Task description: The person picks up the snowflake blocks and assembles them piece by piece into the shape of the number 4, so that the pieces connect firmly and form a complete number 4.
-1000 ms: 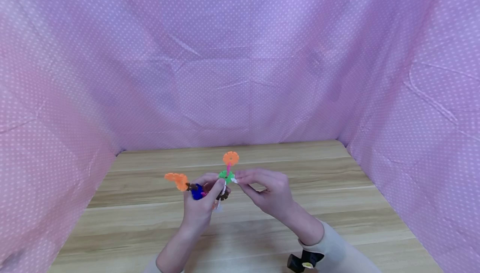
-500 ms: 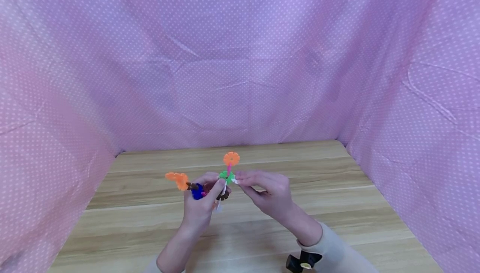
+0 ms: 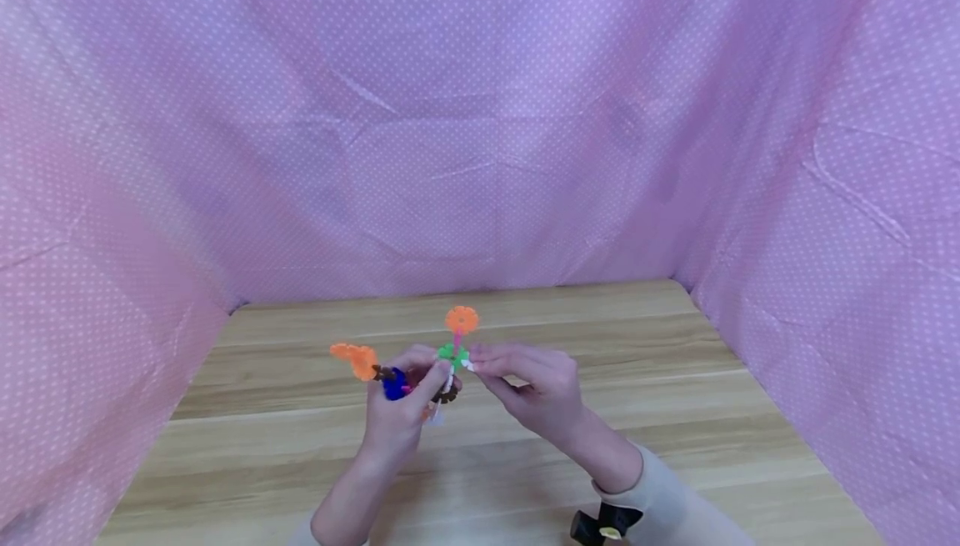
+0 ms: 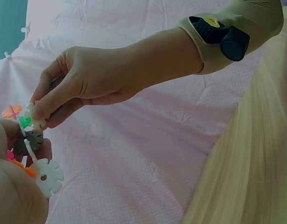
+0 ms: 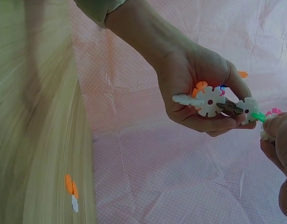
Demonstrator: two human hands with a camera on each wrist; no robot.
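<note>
My left hand (image 3: 397,417) grips a chain of slotted plastic snowflake discs, its thumb on top. Two orange discs (image 3: 360,362), a brown one and a blue disc (image 3: 394,384) stick out on its left. A brown disc (image 3: 448,394) shows at its fingers, and a white disc (image 4: 51,178) juts below the palm in the left wrist view. Beyond the thumb stands a green disc (image 3: 452,353), with a pink one and a round orange disc (image 3: 462,320) above it. My right hand (image 3: 536,381) pinches a white disc (image 4: 39,117) at the green disc's right edge.
Both hands are over a wooden table (image 3: 637,338). Pink dotted cloth (image 3: 480,154) walls off the back and sides. In the right wrist view, orange discs (image 5: 71,185) and a white disc (image 5: 75,204) lie on the wood. A black wrist camera (image 3: 606,523) sits on the right sleeve.
The right hand has lowered very slightly, and the green and upper orange discs have tipped a little with it. The left hand keeps its hold.
</note>
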